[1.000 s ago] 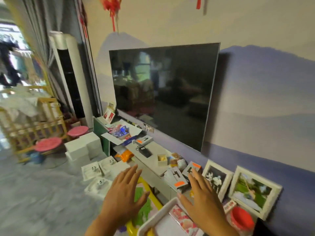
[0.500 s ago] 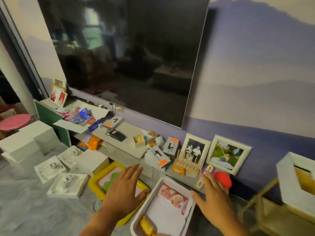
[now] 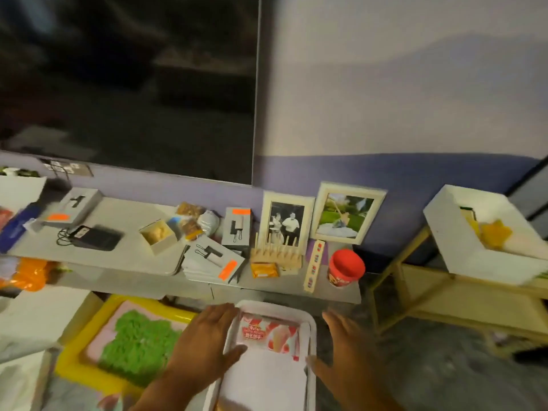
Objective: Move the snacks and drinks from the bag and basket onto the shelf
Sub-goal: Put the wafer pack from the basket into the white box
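A pink wafer packet (image 3: 268, 334) lies in the white basket (image 3: 311, 330) at the bottom centre of the frame. The left hand (image 3: 204, 342) and right hand (image 3: 345, 351) flank the basket with fingers spread, gripping nothing. A red cup (image 3: 345, 266) stands on the grey shelf (image 3: 284, 284) above.

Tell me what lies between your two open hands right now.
In the head view, a white plastic basket sits between the left hand and right hand; inside lies a pink-and-red wafer snack packet.
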